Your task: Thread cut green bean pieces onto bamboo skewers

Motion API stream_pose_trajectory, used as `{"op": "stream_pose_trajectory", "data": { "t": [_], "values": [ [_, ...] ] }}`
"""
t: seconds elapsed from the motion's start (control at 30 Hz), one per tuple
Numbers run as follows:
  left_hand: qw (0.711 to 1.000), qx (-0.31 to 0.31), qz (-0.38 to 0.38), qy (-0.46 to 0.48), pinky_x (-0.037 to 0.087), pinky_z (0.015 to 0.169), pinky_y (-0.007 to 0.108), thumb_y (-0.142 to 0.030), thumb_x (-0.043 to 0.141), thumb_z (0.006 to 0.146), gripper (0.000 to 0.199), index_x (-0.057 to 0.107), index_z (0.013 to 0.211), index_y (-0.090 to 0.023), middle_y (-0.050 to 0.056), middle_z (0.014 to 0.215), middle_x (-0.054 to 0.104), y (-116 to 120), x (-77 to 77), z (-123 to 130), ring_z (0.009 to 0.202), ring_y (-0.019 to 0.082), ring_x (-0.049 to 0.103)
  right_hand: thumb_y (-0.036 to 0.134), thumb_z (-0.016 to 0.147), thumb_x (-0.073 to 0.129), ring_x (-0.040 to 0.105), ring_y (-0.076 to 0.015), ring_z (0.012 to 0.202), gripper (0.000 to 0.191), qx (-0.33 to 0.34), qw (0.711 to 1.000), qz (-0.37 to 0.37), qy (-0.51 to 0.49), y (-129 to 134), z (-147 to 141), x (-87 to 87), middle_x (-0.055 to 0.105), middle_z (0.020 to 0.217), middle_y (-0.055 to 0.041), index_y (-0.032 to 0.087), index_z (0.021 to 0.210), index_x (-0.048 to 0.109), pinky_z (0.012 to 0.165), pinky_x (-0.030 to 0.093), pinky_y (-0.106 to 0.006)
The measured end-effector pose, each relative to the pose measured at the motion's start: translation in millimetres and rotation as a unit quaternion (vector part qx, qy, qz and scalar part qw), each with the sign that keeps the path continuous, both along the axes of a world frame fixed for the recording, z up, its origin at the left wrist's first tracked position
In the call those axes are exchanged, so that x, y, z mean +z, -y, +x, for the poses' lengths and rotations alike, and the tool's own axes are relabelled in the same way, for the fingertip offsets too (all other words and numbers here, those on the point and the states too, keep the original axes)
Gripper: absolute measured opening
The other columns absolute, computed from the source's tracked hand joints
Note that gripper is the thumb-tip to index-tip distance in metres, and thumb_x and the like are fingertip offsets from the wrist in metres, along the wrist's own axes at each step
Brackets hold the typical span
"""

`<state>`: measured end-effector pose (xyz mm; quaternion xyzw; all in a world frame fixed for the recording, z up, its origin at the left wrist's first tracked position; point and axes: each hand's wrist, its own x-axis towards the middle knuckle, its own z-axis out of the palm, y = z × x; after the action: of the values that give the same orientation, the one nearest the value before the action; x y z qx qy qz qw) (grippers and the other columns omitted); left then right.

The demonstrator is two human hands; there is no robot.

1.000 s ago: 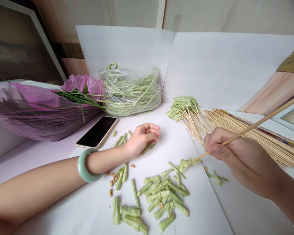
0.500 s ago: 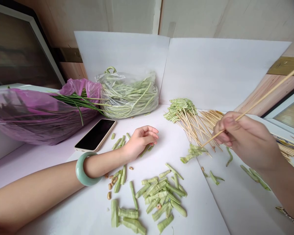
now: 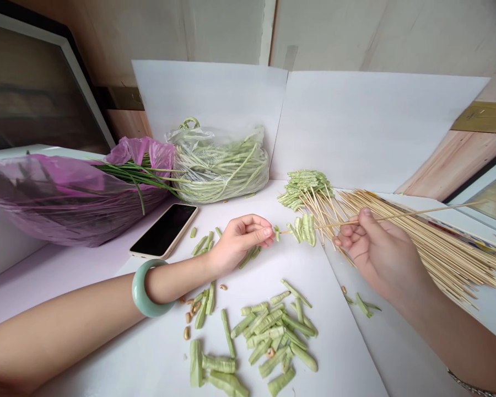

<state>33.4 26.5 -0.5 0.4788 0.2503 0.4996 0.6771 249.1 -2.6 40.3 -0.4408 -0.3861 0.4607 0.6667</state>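
My right hand grips a bamboo skewer between thumb and fingers, its pointed end toward the left. Several folded pieces of long bean are threaded near that point. My left hand, with a pale green bangle on the wrist, is closed, and a small piece of green bean shows at its fingertips, right at the skewer's point. I cannot tell whether the point has gone into that piece. Below the hands lies a pile of cut bean pieces on white paper.
Behind my right hand are finished bean skewers and a heap of bare skewers. A phone lies left of my left hand. Further back are a clear bag of long beans and a purple bag of green stalks. Loose brown seeds are scattered about.
My right hand has moved left and levelled the skewer, bringing its threaded beans up beside my left hand. A small bean piece now shows at my left fingertips.
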Motion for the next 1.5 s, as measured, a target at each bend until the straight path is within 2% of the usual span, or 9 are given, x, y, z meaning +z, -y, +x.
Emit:
{"op": "stream_pose_trajectory", "data": {
  "t": [0.13,0.3,0.57,0.8,1.0,1.27,1.5],
  "values": [
    [1.000,0.023,-0.007,0.001,0.045,0.065,0.026,-0.026,0.084,0.057,0.027,0.067,0.072,-0.011,0.001,0.062,0.064,-0.1,0.8,0.9,0.060,0.010,0.059,0.033,0.069,0.075,0.053,-0.0110,0.058,0.025,-0.005,0.999,-0.014,-0.028,0.4,-4.4,-7.4,0.055,0.056,-0.0005,0.017,0.063,0.057,0.052,0.049,-0.024],
    [0.999,0.046,-0.021,0.005,0.046,0.064,0.025,-0.026,0.084,0.055,0.026,0.068,0.069,-0.011,0.001,0.063,0.066,-1.1,-0.8,0.4,0.059,0.009,0.058,0.035,0.068,0.076,0.057,-0.0124,0.059,0.026,-0.006,0.999,-0.030,-0.038,1.5,-12.5,-17.0,0.057,0.058,-0.0015,0.017,0.064,0.059,0.056,0.054,-0.026],
    [0.998,0.057,-0.029,0.009,0.047,0.063,0.025,-0.028,0.085,0.054,0.028,0.068,0.070,-0.012,0.002,0.062,0.066,-3.1,-3.3,-0.2,0.058,0.010,0.059,0.045,0.058,0.080,0.063,-0.0132,0.058,0.037,0.019,0.998,-0.050,-0.039,1.4,-19.2,-31.5,0.062,0.061,-0.0006,0.018,0.066,0.057,0.064,0.058,-0.030],
    [0.997,0.069,-0.030,0.012,0.047,0.064,0.025,-0.030,0.083,0.058,0.027,0.068,0.069,-0.012,0.002,0.061,0.066,-6.1,-3.2,-1.6,0.058,0.010,0.059,0.042,0.056,0.082,0.065,-0.0132,0.061,0.036,0.056,0.996,-0.060,-0.045,4.7,-22.6,-32.5,0.066,0.063,0.0010,0.020,0.070,0.058,0.067,0.058,-0.031],
    [0.995,0.090,-0.037,0.019,0.047,0.064,0.025,-0.031,0.082,0.059,0.026,0.067,0.069,-0.013,0.001,0.063,0.064,-10.6,-5.3,-4.9,0.058,0.011,0.058,0.034,0.058,0.083,0.068,-0.0152,0.067,0.031,0.108,0.990,-0.075,-0.052,9.4,-25.9,-30.4,0.070,0.068,-0.0024,0.019,0.065,0.057,0.068,0.058,-0.031],
    [0.995,0.094,-0.031,0.030,0.046,0.064,0.023,-0.038,0.080,0.062,0.030,0.063,0.064,-0.013,0.000,0.061,0.061,-4.5,-0.6,0.0,0.059,0.009,0.056,0.032,0.056,0.084,0.069,-0.0140,0.073,0.030,0.109,0.984,-0.096,-0.105,6.7,-23.4,-34.8,0.072,0.074,-0.0003,0.021,0.071,0.061,0.072,0.058,-0.026],
    [0.996,0.067,-0.057,0.035,0.047,0.069,0.024,-0.023,0.086,0.053,0.032,0.066,0.075,-0.011,0.002,0.069,0.068,-2.0,0.5,1.9,0.063,0.010,0.061,0.035,0.050,0.087,0.069,-0.0121,0.070,0.034,0.104,0.979,-0.114,-0.130,6.1,-25.3,-34.8,0.072,0.071,0.0003,0.020,0.069,0.062,0.067,0.059,-0.021]
  ]
}}
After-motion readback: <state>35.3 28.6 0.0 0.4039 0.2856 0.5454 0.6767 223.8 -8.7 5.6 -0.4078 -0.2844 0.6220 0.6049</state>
